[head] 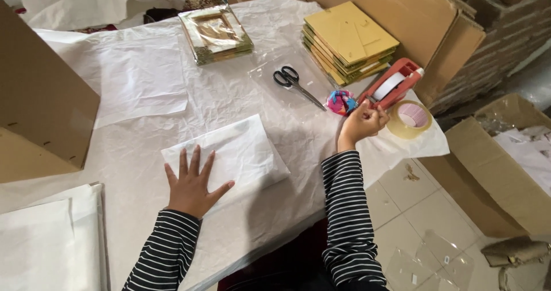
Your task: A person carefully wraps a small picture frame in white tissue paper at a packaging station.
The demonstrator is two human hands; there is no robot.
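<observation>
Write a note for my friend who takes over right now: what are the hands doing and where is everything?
Left hand: flat, fingers spread, pressing on the white paper-wrapped packet on the table.
Right hand: gripping the red tape dispenser at the table's right edge.
Nearby: loose tape roll beside the dispenser, black scissors, a colourful small bundle, a stack of yellow frame backs, a plastic-wrapped gold frame.
Done: packet folded in paper.
Left: no tape visible on it yet.
</observation>
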